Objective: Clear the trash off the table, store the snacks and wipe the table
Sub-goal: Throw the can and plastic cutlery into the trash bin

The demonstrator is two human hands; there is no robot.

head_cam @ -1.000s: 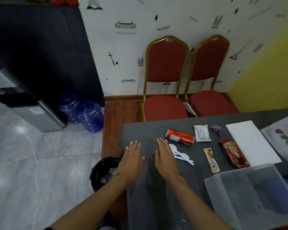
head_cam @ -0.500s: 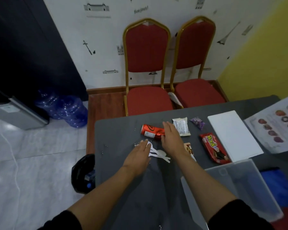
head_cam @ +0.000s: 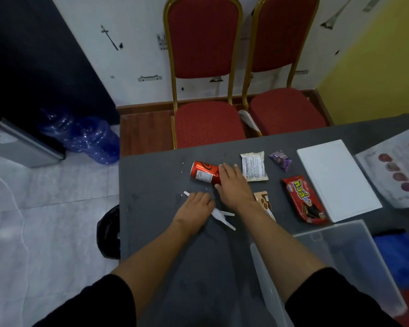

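Note:
A dented red can lies on its side on the grey table. My right hand covers its right end, fingers over the top and thumb at the near side. My left hand has its fingers curled down onto white plastic cutlery, whose ends stick out on both sides. To the right lie a white snack packet, a purple wrapper, a red snack packet and a brown packet, partly hidden by my right forearm.
A clear plastic bin stands at the near right, with a blue cloth beyond it. A white board and a printed sheet lie at the right. A black trash bin sits on the floor left of the table. Two red chairs stand behind.
Both hands moved forward from the bare table: the right went onto the red can, the left curled onto the white cutlery. The camera also came closer and tilted down.

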